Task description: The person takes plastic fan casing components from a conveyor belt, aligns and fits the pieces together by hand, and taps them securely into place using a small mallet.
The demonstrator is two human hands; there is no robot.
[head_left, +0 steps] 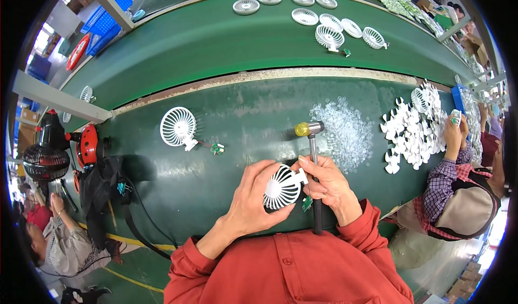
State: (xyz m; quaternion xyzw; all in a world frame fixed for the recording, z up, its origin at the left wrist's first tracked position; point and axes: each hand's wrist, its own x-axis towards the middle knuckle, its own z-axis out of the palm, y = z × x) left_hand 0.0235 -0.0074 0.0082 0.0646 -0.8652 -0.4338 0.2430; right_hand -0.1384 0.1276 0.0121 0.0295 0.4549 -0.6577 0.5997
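Observation:
My left hand (249,199) is wrapped round a white round fan housing (283,188) with radial slats, held tilted close to my body. My right hand (329,182) is closed about the dark handle of a hammer (313,158) with a yellow and grey head. Its thumb and forefinger are at the white neck of the housing; whether they pinch a small part there, I cannot tell. Just below the neck hangs a small green circuit board (307,203). Farther left on the bench lies another fan housing (178,127), a wired circuit board (217,149) beside it.
Right of the hammer head spreads a pile of small clear pieces (345,134), then a heap of white plastic parts (413,131). A co-worker's hand (453,134) is beyond. A conveyor belt (205,48) carries several housings. A black fan (46,161) stands at left.

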